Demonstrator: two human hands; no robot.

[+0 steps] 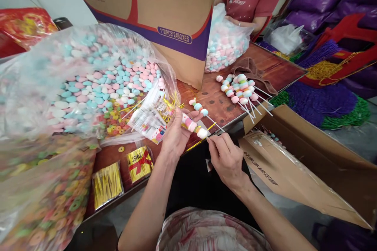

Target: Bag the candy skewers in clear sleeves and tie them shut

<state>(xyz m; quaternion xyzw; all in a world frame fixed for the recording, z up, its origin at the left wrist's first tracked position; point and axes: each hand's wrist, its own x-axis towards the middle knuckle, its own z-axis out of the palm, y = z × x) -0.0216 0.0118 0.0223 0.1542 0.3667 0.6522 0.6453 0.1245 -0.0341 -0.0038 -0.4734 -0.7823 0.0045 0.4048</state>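
Note:
My left hand [176, 135] is closed around a candy skewer [193, 126] of pink, white and orange candies, which looks partly covered by a printed clear wrapper. Close to the skewer's near end, a white marshmallow [202, 133], my right hand [226, 159] is pinched. What lies between its fingertips is hidden. Just beyond my hands, another candy skewer [200, 108] rests on the table with its white stick pointing toward me. Printed clear wrappers [150, 115] and loose gold twist ties [171, 106] lie left of my left hand.
A big bag of marshmallows [97, 86] and a bag of gummy rings [55, 200] fill the left. Twist tie packs [107, 186] lie near the edge. Finished skewers [240, 88] are piled right, above an open carton [294, 164]. A tall box [165, 15] stands behind; a person [253, 4] sits beyond.

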